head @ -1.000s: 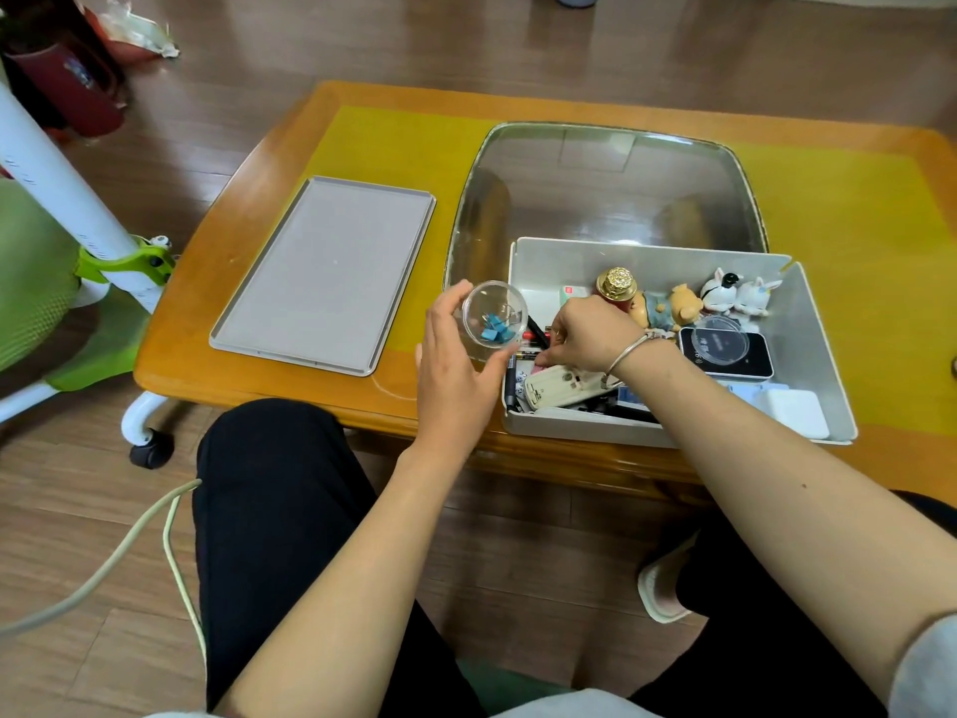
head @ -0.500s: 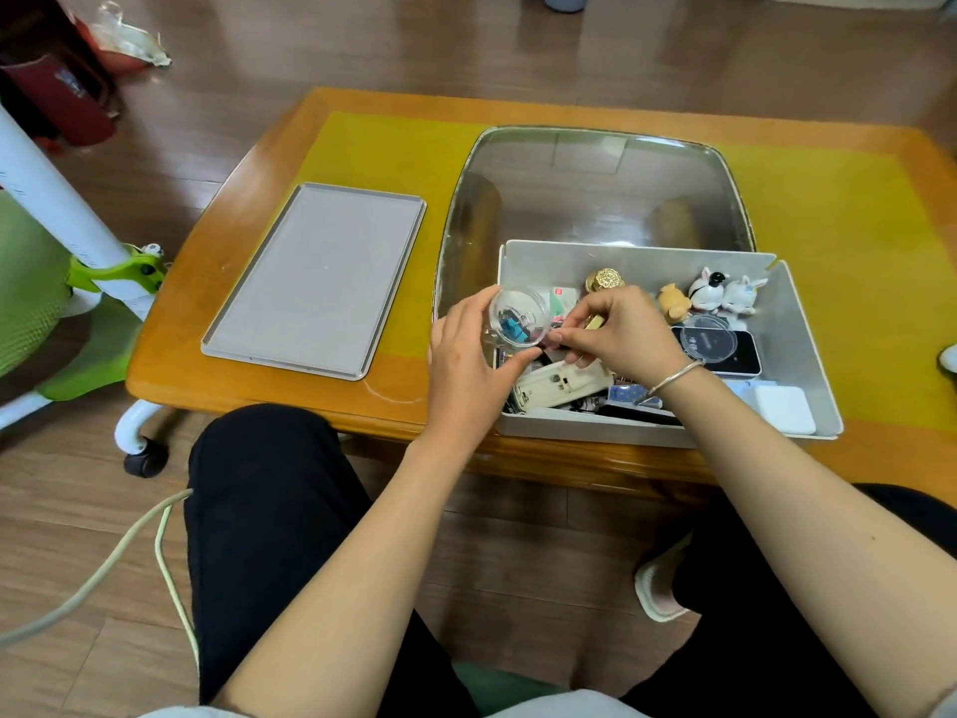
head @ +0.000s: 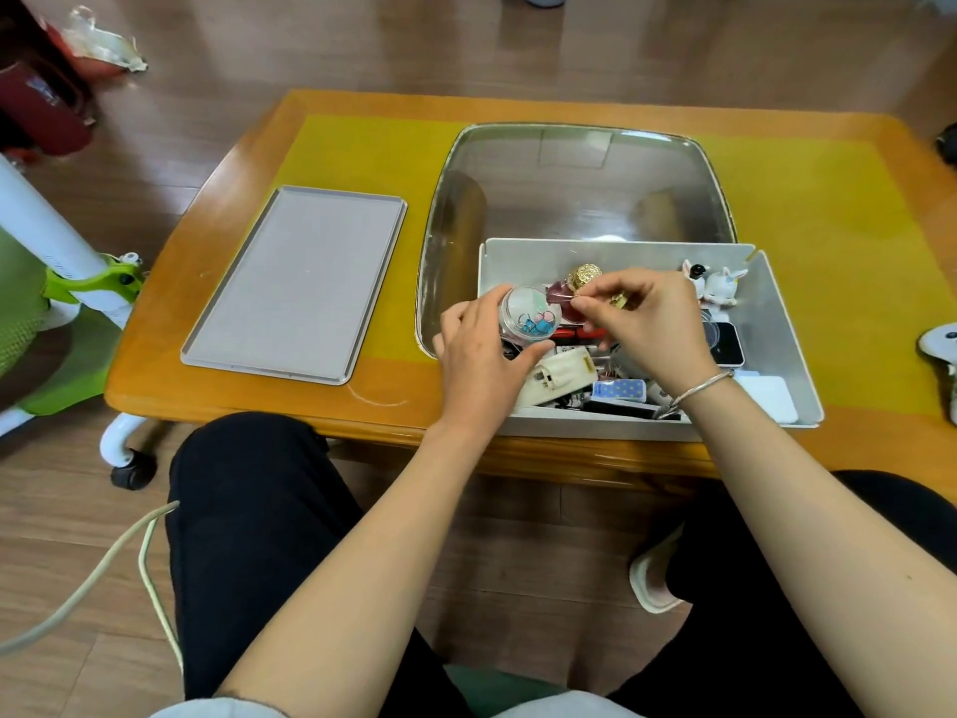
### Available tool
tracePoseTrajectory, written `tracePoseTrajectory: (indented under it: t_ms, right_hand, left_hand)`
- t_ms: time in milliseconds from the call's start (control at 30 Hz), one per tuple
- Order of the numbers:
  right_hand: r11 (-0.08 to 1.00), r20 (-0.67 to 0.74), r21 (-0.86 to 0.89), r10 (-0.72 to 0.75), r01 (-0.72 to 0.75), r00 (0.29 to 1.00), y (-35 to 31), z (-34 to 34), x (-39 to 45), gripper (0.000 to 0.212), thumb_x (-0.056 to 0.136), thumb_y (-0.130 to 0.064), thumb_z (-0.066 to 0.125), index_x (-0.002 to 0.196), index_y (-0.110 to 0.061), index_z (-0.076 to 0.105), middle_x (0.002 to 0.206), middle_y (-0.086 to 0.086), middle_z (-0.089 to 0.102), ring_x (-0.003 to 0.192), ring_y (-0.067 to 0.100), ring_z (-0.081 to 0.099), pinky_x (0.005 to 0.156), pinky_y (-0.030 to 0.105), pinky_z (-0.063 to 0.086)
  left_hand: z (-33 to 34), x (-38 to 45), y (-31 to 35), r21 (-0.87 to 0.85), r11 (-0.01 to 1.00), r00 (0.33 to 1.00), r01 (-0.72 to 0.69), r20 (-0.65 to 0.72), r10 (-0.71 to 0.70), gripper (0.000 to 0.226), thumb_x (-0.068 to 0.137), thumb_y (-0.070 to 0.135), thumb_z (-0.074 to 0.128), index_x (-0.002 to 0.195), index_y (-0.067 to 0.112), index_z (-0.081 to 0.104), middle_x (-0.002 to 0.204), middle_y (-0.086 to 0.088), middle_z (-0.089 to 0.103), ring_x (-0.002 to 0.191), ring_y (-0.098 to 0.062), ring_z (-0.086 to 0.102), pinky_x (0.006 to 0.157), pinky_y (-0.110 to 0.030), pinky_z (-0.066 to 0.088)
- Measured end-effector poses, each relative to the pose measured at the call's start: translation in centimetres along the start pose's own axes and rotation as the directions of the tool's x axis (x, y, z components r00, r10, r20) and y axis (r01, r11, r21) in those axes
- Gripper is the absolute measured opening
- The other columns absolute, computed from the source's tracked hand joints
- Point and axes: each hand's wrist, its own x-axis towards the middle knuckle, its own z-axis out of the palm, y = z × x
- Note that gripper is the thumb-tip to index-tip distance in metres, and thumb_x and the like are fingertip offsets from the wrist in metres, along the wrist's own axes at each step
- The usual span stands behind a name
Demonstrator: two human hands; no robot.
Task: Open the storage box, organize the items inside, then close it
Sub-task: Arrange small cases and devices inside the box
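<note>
- the storage box (head: 777, 323) stood open at the tabletop's near edge, right of the middle, its front wall level with that edge and its back overlapping a glass tray (head: 569, 189).
- its lid (head: 295, 282) lay flat on the tabletop's left half, well apart from the box.
- the step in hand looked like the sorting: small loose clips going into a clear round jar (head: 528, 316) that already held blue and pink binder clips.
- the left hand (head: 481, 365) gripped that jar from below and behind, fingers curled round its wall, over the box's left end and tilted toward the person.
- the right hand (head: 642, 323) hovered just beside the jar's mouth, thumb and forefinger pinched together on something thin; what it was could not be told.
- the next move probably called for dropping that piece into the jar, then capping it and seating it among the other items.
- a gold-capped bottle (head: 582, 282), animal figurines (head: 717, 285) and a phone (head: 727, 344) lay further back and right in the box.
</note>
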Motion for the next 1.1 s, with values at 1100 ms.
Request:
tracePoseTrajectory:
  t_ms: [1100]
  right_hand:
    - [0.981,0.161,-0.195,0.049,-0.017,0.986,-1.0,0.4,0.5,0.046,0.087,0.012,0.042,0.124,-0.012,0.057,0.119,0.008,0.056,0.104,0.013,0.054,0.092,0.016,0.043]
  left_hand:
    - [0.2,0.0,-0.1,0.06,0.998,1.0,-0.005,0.022,0.003,0.067,0.072,0.041,0.08,0.128,0.02,0.05,0.125,0.002,0.055,0.121,-0.016,0.037,0.097,-0.041,0.041]
